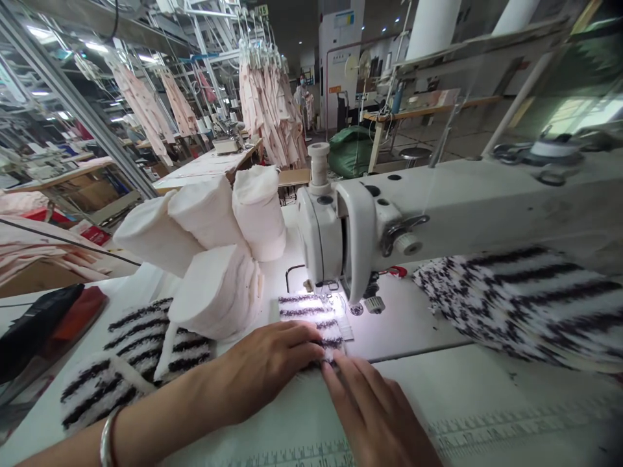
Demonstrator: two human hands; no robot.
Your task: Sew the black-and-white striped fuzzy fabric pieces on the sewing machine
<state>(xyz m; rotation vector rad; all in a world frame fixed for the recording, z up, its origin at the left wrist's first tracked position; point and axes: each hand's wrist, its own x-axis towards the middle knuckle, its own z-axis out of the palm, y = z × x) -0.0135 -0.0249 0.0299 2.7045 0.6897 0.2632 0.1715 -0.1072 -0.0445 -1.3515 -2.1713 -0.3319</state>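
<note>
A small black-and-white striped fuzzy fabric piece (311, 314) lies on the bed of a white sewing machine (370, 220), under its lit needle area. My left hand (265, 363) lies flat on the piece's near edge, fingers stretched out. Beside it, my right hand (377, 415) presses the same edge with flat fingers. A silver bangle (108, 438) circles my left wrist.
Bundles of white cut pieces (214, 246) are stacked at the left of the machine. More striped fabric lies at the left (131, 353) and right (525, 298). A black and red object (43, 324) sits far left. Garments hang behind; a person stands far off.
</note>
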